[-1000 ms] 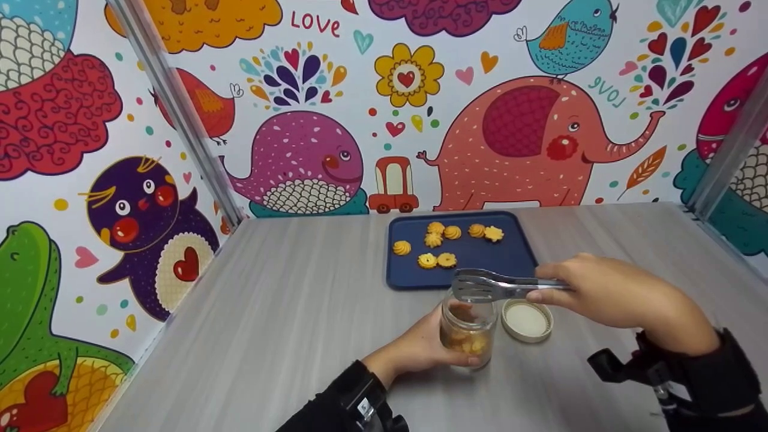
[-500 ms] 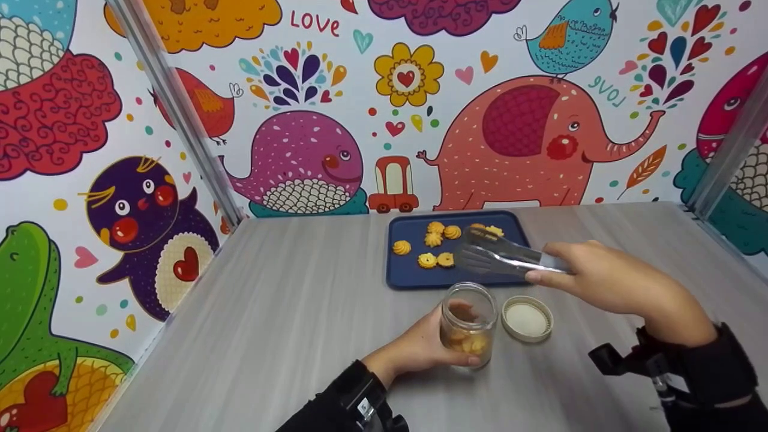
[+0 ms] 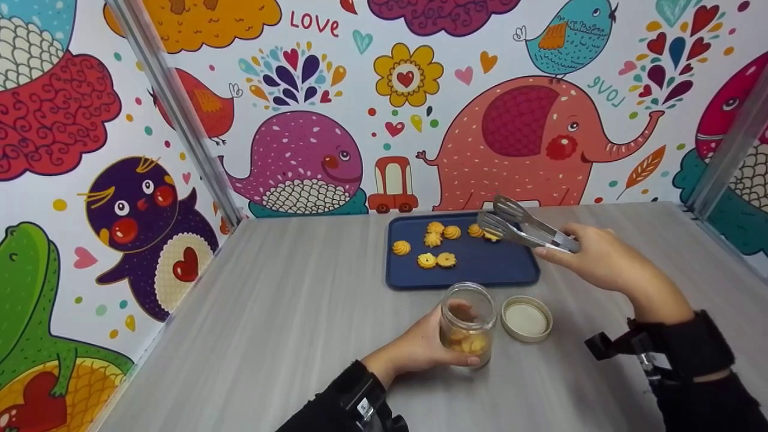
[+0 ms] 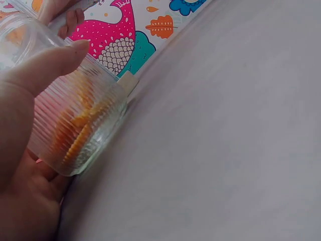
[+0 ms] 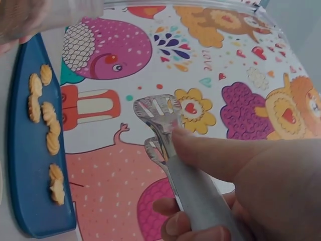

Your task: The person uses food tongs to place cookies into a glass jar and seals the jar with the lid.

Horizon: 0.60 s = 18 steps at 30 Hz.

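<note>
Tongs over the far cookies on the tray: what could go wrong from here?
1. The tongs hover open above the cookies at the tray's far right; those two lie close together, so the tips may nudge or crush one while closing on the other.
2. The jar has a narrow mouth; a cookie could catch the rim and drop, though the left hand steadies it.

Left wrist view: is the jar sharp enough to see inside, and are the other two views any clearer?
Left wrist: jar soft, ribbed glass smears the cookies into orange streaks. Head: evenly lit, sharp, tongs and tray crisp. Right wrist: tongs fairly clear, right hand close and soft.
</note>
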Each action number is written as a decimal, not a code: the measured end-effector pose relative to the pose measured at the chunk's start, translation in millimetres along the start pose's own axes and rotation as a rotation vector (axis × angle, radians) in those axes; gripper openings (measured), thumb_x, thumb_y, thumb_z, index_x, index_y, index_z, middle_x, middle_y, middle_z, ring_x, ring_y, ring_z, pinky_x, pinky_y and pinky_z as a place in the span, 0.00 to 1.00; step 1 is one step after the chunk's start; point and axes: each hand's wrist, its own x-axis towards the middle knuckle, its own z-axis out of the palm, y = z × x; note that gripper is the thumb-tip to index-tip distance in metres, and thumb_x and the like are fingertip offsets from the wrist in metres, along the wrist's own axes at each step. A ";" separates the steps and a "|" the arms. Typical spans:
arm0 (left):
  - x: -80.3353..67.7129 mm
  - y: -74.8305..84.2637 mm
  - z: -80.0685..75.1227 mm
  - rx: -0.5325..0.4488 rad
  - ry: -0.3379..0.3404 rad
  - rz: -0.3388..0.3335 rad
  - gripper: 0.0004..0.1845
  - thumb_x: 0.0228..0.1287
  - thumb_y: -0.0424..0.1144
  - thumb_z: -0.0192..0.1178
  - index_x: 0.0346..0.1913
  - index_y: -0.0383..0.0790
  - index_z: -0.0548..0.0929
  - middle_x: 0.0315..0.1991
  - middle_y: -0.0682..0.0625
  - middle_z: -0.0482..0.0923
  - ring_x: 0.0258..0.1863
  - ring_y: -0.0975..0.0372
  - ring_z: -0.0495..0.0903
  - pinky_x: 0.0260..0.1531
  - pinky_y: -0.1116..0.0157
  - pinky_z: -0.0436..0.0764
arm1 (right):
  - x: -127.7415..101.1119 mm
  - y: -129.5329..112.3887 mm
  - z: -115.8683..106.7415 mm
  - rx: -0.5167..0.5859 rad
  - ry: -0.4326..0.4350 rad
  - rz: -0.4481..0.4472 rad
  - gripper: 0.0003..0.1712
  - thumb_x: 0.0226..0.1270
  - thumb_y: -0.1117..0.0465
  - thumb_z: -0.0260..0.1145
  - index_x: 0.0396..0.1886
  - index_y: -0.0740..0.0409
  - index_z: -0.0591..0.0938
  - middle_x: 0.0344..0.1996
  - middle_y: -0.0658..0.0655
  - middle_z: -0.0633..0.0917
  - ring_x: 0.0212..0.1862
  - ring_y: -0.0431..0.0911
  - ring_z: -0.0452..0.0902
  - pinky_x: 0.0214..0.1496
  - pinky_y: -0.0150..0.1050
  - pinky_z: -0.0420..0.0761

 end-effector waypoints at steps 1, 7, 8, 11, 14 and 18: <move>-0.1 0.2 -0.2 -0.001 0.000 0.000 0.40 0.53 0.33 0.82 0.67 0.48 0.74 0.62 0.62 0.78 0.64 0.69 0.76 0.72 0.66 0.66 | 2.2 2.3 1.5 0.002 -0.004 0.003 0.47 0.73 0.36 0.69 0.65 0.77 0.74 0.38 0.64 0.81 0.37 0.53 0.76 0.32 0.42 0.74; -0.9 -0.4 -0.8 0.007 0.005 -0.002 0.40 0.54 0.34 0.82 0.68 0.48 0.73 0.63 0.61 0.77 0.65 0.68 0.75 0.72 0.65 0.65 | 16.3 17.0 12.6 -0.031 0.003 0.020 0.44 0.75 0.38 0.68 0.63 0.78 0.76 0.44 0.70 0.84 0.43 0.60 0.79 0.38 0.50 0.81; -1.1 -0.6 -0.7 0.011 0.005 -0.002 0.40 0.54 0.34 0.83 0.68 0.48 0.73 0.63 0.60 0.77 0.65 0.68 0.75 0.72 0.65 0.65 | 18.8 19.6 14.9 -0.046 0.006 0.028 0.43 0.75 0.38 0.68 0.62 0.78 0.76 0.43 0.70 0.84 0.43 0.60 0.79 0.39 0.51 0.81; -1.1 -0.7 0.7 0.015 0.006 0.000 0.40 0.53 0.35 0.83 0.68 0.49 0.73 0.64 0.59 0.77 0.65 0.67 0.75 0.72 0.65 0.67 | 26.9 27.1 23.4 -0.095 0.019 0.066 0.40 0.76 0.39 0.66 0.59 0.77 0.76 0.38 0.68 0.83 0.40 0.61 0.79 0.39 0.53 0.80; -0.8 -0.7 1.5 0.019 0.007 0.002 0.40 0.53 0.35 0.83 0.67 0.49 0.73 0.65 0.59 0.77 0.65 0.68 0.75 0.72 0.65 0.67 | 35.9 32.8 33.1 -0.146 0.008 0.101 0.42 0.77 0.39 0.66 0.61 0.77 0.75 0.40 0.71 0.83 0.41 0.62 0.80 0.41 0.57 0.80; -0.4 -0.8 0.6 0.025 0.012 0.003 0.40 0.53 0.35 0.83 0.68 0.49 0.73 0.65 0.58 0.77 0.66 0.67 0.75 0.72 0.65 0.66 | 51.0 38.0 43.2 -0.194 -0.033 0.102 0.47 0.77 0.37 0.65 0.66 0.80 0.72 0.50 0.78 0.82 0.50 0.68 0.79 0.51 0.65 0.81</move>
